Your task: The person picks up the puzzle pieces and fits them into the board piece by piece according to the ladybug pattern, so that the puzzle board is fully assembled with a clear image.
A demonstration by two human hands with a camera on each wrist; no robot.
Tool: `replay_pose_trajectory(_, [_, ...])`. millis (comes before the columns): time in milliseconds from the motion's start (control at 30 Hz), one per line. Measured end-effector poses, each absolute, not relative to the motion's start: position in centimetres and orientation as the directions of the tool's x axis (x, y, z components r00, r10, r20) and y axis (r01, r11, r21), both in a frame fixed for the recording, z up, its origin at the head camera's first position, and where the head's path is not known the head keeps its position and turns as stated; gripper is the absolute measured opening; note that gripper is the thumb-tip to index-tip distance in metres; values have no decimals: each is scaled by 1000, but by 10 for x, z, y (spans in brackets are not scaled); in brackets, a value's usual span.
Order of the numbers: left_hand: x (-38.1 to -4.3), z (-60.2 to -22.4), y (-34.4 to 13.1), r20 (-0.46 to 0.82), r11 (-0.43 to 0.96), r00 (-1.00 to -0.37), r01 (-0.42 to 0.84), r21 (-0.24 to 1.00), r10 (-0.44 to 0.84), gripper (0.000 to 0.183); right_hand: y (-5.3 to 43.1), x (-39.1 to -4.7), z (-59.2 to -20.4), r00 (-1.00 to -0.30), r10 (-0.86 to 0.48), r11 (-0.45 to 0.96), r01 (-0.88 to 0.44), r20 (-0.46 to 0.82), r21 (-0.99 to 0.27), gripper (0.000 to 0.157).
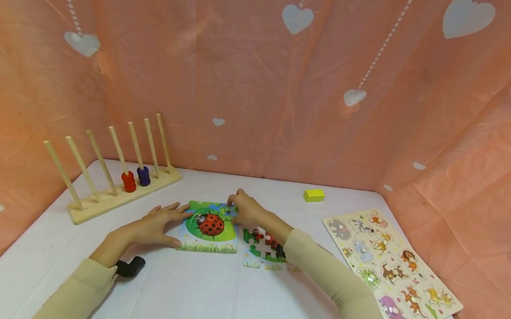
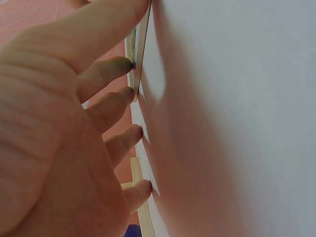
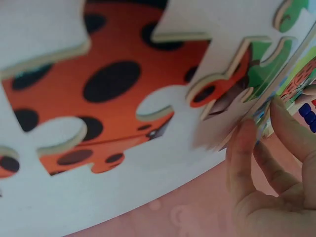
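Note:
A ladybug picture puzzle board (image 1: 211, 225) lies flat on the white table. My left hand (image 1: 152, 225) rests at its left side with fingers spread, thumb near the lower left corner; in the left wrist view, fingertips (image 2: 127, 95) touch the board's edge. At the upper right corner my right hand (image 1: 249, 211) pinches a puzzle piece between thumb and fingers; the right wrist view shows only a sliver of it. Loose red, black and green ladybug pieces (image 3: 118, 84) lie right of the board, partly hidden by my right forearm in the head view.
A wooden peg rack (image 1: 123, 195) with red and blue beads stands at the back left. Farther back is a yellow block (image 1: 314, 196). An animal peg puzzle (image 1: 391, 275) lies at the right. A peach curtain (image 1: 251, 81) surrounds the table.

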State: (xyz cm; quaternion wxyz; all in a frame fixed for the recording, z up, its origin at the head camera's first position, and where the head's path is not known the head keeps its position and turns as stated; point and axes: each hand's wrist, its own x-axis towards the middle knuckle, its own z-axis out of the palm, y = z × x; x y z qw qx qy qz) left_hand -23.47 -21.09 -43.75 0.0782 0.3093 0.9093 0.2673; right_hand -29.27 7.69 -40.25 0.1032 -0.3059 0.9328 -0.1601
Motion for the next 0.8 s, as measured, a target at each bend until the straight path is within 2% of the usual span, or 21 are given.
replay_pose_trajectory(233, [-235, -438, -211, 14, 667, -797, 515, 538, 604, 86, 76, -291, -406, -797, -596, 795, -571, -92, -205, 50])
replay_pose_trajectory(800, [-235, -438, -211, 7, 672, -802, 506, 540, 598, 87, 70, -291, -408, -801, -592, 797, -566, -91, -212, 50])
